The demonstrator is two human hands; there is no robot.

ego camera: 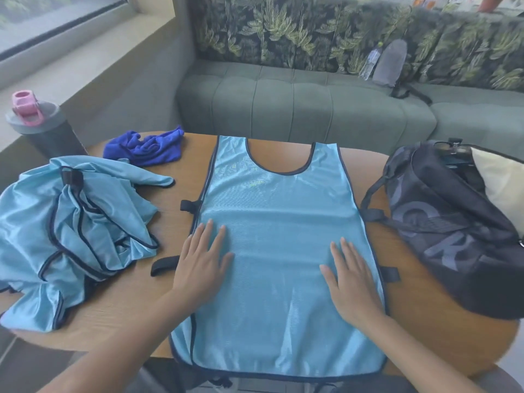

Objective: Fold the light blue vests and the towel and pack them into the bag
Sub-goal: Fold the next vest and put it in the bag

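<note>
My left hand [202, 260] and right hand [351, 275] are both bare, with no gloves, rings, watch or bracelets showing. My fingernails are short and unpainted. Both forearms are uncovered all the way down to the bottom edge of the view, so no sleeve or cuff can be seen. Nothing else of my body shows clearly.

A rounded wooden table [122, 316] with a warm orange-brown top stands in daylight. Behind it runs a grey-green tufted upholstered bench sofa [297, 106], turning a corner to the table's far left. Above the sofa's seat rises a dark backrest panel printed with green fern leaves [283, 29]. Up to the table's far left, a broad pale sill [71, 61] lies under a dark-framed window [56, 18].
</note>
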